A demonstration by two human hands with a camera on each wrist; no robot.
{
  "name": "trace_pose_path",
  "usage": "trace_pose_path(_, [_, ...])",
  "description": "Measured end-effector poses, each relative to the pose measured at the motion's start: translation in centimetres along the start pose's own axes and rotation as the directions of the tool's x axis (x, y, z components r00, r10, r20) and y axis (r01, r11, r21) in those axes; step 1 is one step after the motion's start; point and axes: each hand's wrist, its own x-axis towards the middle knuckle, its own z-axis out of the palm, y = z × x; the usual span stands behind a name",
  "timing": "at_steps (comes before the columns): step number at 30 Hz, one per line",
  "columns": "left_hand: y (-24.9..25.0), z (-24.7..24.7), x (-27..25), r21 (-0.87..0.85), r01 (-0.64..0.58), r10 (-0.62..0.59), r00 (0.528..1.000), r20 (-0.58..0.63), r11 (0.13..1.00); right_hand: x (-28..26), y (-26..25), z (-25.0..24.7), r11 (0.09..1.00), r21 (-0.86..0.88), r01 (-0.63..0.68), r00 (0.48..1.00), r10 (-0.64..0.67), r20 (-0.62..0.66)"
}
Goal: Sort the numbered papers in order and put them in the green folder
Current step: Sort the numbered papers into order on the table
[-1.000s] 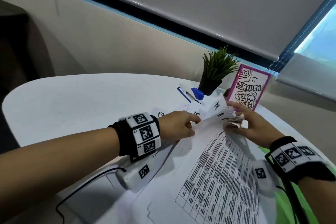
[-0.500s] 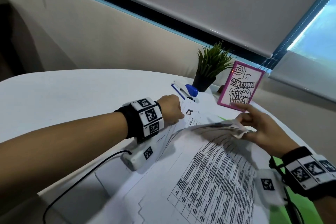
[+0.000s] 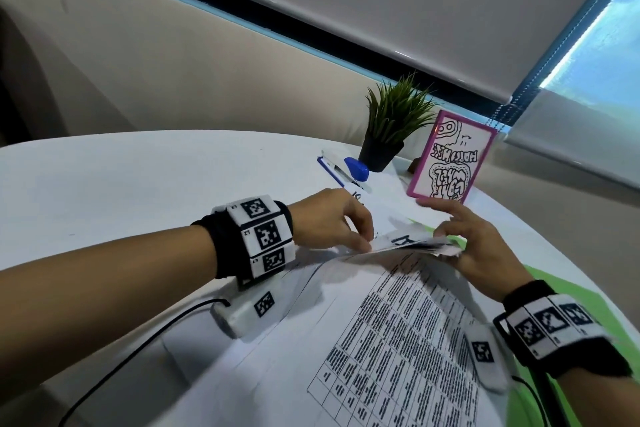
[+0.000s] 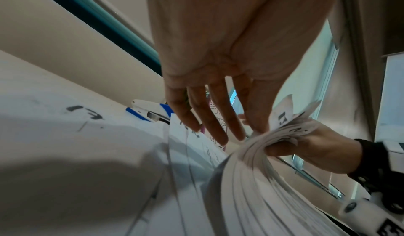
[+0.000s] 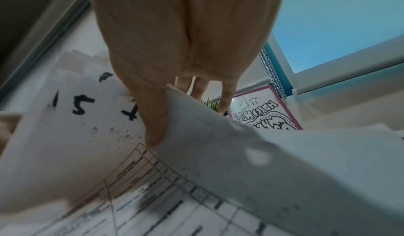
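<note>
Left of the papers the table lies open — plant, stapler and card crowd the far edge.

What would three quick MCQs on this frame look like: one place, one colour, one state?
1. Where is the potted plant?
A. left of the pink-framed card
B. on the papers
C. in the right hand

2. What colour is the card's frame?
A. green
B. pink
C. black

3. What is the right hand doing?
A. resting flat on the table
B. gripping the bent-up corner of the paper stack
C. holding the stapler

A: the head view shows the plant left of the card.
B: its border is pink.
B: the left wrist view shows the fingers curled round the fanned sheets.
</note>
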Motion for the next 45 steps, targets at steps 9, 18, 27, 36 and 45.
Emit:
trace_pose_path(9, [-1.4, 0.4, 2.0, 0.030, 0.321, -0.310, 0.932, -0.190, 0.947, -0.7, -0.3, 0.3, 0.940, 0.316, -0.126, 0.989, 0.145, -0.035])
trace_pose_path(18, [-0.6, 0.4, 1.6, -0.051, 0.187, -0.194, 0.949, -0.248, 0.981, -0.6, 0.7, 0.0, 0.965, 0.241, -0.105, 0.992, 0.118, -0.037])
trace_pose_path(27, [-1.1, -3.6, -0.1, 0.105, 0.191, -0.174, 0.973, -0.150, 0.976, -0.7, 0.6, -0.1, 0.930, 0.325, -0.172, 0.984, 0.175, 0.019])
trace_pose_path(36, [-7.2, -8.3, -1.5, 0.303, 0.406, -0.329, 0.903, -0.275, 0.862, -0.7, 0.9, -0.2, 0.918, 0.373, -0.134, 0.991, 0.129, 0.040])
trace_pose_path(45, [-6.5, -6.4, -0.2, 0.421, 0.474, -0.362, 0.875, -0.321, 0.773, -0.8, 0.9, -0.3, 0.934, 0.340, -0.114, 0.993, 0.103, 0.049])
